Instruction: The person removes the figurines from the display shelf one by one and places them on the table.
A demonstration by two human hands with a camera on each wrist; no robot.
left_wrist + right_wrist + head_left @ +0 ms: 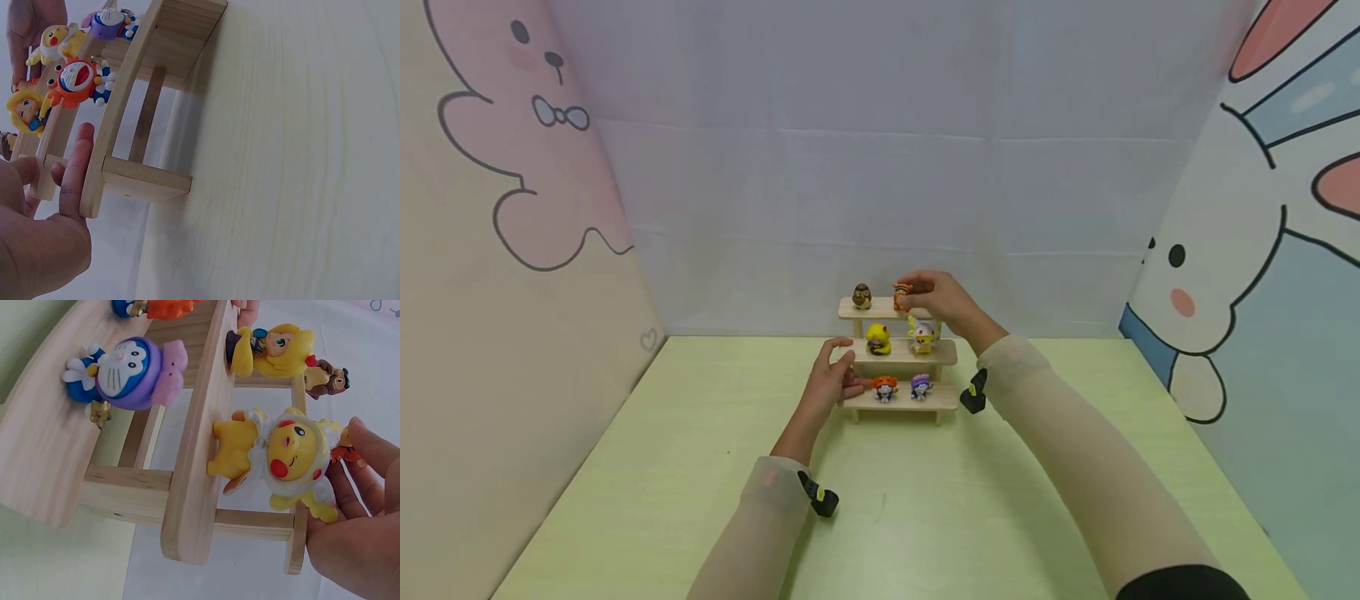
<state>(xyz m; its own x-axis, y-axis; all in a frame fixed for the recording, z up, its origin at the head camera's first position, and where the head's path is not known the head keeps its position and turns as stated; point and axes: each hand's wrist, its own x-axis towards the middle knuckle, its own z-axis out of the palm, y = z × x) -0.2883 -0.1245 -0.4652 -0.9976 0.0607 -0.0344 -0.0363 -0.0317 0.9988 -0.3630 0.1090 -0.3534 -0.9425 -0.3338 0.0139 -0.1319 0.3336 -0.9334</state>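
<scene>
A small three-tier wooden display stand (898, 352) stands on the table and carries several toy figurines. My right hand (946, 297) pinches an orange, dark-striped figurine (901, 293) at the top tier; in the right wrist view it is mostly hidden behind a yellow figurine in a white hood (290, 450). My left hand (829, 382) grips the stand's left end, thumb at the middle tier, one finger lying along the bottom tier. Beside that finger sits a blue-and-white cat figurine in an orange crab hood (78, 81). A purple-hooded cat figurine (128, 372) shares the bottom tier.
A brown owl figurine (862, 296) stands at the top tier's left. On the middle tier is a yellow-haired figurine (877, 339). The pale table (662, 500) meets a white cloth backdrop (880, 183) behind the stand. Side panels bear cartoon drawings.
</scene>
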